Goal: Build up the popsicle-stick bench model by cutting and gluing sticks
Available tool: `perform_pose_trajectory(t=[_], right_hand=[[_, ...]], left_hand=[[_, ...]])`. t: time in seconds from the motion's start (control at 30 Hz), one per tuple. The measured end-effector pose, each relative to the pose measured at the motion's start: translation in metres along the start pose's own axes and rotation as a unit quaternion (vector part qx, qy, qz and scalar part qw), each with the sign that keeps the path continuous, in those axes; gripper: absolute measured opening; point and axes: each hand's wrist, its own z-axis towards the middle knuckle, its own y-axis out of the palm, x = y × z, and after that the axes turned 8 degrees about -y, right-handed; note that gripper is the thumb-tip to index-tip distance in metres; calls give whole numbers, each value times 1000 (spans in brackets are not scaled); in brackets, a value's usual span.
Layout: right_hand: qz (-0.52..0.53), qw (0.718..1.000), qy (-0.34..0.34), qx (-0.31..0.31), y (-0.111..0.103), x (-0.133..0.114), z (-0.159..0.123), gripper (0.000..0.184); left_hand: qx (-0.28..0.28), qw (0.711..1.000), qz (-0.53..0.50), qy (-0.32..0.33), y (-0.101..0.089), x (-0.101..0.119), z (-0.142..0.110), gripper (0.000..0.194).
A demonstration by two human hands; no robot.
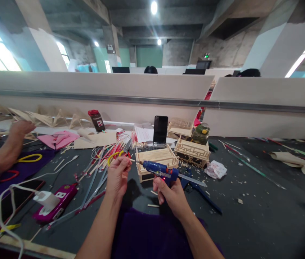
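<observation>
My right hand (172, 196) is wrapped round the grip of a blue hot glue gun (156, 168). A clear glue stick (192, 180) sticks out of the gun's back end, and a small red light glows on its body. The nozzle points left, close to the tip of a short thin wooden stick (131, 159). Thumb and fingers of my left hand (118, 176) pinch that stick; whether nozzle and stick touch I cannot tell. Just behind the gun stands a small model made of wooden sticks (156, 156), partly hidden by it.
Behind are a second stick model (192, 149), a phone on a stand (160, 129), a jar (201, 133) and a crumpled tissue (215, 169). Blue pliers (206, 198) lie right. Left are a purple power strip (57, 203), loose sticks and another person's hand (21, 127).
</observation>
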Motion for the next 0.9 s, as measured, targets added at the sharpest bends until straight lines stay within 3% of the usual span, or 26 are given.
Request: perform_pose_trajectory(t=[0.3, 0.9], right_hand=[[-4, 999, 10, 35, 1, 5, 2, 44], [-14, 999, 8, 37, 1, 4, 3, 41]], left_hand=[[-11, 998, -11, -55, 9, 7, -7, 39], [-17, 997, -26, -64, 8, 6, -7, 40]])
